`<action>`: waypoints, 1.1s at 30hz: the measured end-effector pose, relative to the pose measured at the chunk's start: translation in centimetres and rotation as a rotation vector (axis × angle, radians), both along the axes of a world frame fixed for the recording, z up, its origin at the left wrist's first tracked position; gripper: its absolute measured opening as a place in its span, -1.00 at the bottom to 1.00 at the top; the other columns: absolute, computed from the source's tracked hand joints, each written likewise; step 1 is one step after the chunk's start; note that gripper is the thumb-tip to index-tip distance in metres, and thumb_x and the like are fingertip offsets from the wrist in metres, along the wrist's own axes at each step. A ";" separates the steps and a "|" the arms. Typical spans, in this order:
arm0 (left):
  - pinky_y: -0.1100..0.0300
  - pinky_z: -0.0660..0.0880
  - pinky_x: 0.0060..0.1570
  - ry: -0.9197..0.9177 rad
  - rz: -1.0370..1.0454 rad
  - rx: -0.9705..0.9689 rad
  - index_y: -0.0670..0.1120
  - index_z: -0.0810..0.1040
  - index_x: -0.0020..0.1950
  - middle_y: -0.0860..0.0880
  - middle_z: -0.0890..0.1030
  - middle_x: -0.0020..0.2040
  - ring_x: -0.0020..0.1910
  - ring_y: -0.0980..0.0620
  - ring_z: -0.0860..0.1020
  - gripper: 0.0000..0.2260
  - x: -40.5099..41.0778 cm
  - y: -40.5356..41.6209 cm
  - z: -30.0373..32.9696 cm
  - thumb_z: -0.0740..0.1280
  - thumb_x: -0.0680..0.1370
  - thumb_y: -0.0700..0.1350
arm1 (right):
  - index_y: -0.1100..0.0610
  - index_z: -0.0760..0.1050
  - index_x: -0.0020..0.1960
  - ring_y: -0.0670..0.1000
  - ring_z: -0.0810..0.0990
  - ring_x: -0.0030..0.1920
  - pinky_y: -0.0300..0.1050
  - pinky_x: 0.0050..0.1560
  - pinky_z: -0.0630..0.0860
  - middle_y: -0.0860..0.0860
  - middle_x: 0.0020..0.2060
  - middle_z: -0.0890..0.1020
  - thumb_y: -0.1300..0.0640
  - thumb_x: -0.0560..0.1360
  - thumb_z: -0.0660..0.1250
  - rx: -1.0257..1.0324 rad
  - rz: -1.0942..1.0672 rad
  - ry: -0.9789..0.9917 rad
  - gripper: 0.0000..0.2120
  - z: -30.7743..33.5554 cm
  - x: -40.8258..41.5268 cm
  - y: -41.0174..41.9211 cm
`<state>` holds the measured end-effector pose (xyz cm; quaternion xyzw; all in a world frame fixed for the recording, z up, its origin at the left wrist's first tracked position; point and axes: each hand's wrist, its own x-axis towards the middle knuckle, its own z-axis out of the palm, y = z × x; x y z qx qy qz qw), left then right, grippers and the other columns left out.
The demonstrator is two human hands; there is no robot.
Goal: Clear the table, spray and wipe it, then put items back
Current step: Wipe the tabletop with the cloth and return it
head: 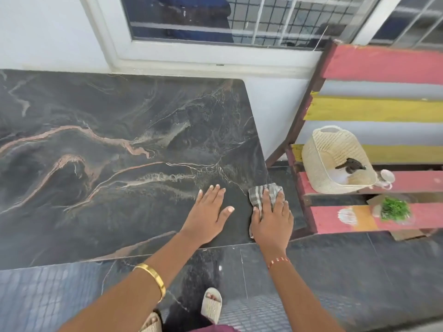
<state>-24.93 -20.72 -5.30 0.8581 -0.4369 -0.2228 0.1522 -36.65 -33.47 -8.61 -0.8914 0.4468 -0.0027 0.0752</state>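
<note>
The table (115, 144) has a dark marble top with pink and white veins, and nothing stands on it. My right hand (272, 220) presses flat on a grey striped cloth (260, 194) at the table's near right corner, partly over the edge. My left hand (207, 210) lies flat on the tabletop just left of the cloth, fingers spread, holding nothing.
To the right stands a pink, yellow and grey slatted bench (383, 109). On it sit a cream woven basket (335, 161) tipped on its side with a dark item inside, a small cup (386, 178) and a green plant (394, 209). A window (215, 20) is behind the table.
</note>
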 end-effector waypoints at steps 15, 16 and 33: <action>0.12 -0.20 0.50 0.042 0.040 -0.033 -0.13 -0.01 0.53 -0.07 0.01 0.56 0.55 0.01 -0.07 -0.49 2.6 11.6 1.5 -0.06 0.63 0.07 | 0.20 0.55 0.14 0.21 0.62 0.12 -0.01 0.21 0.41 0.15 0.10 0.65 0.15 0.48 0.05 0.058 0.099 -0.271 -0.61 0.7 3.2 18.4; 0.11 -0.18 0.51 0.058 0.072 -0.060 -0.13 0.00 0.53 -0.07 0.03 0.56 0.55 0.01 -0.06 -0.49 3.1 12.9 1.8 -0.06 0.63 0.06 | 0.19 0.56 0.11 0.18 0.67 -0.02 -0.06 0.03 0.53 0.12 0.00 0.69 0.16 0.47 0.07 0.130 0.089 -0.284 -0.65 2.1 4.1 19.9; 0.17 0.32 0.18 0.739 0.358 -0.275 -0.11 0.53 0.20 0.03 0.50 0.11 0.18 0.05 0.44 -0.65 6.0 18.9 7.9 0.21 0.56 0.08 | 0.34 0.64 -0.05 0.16 0.70 -0.17 -0.04 -0.18 0.63 0.26 -0.12 0.69 -0.25 0.54 0.01 1.765 -0.372 -0.839 -0.29 11.0 5.1 22.1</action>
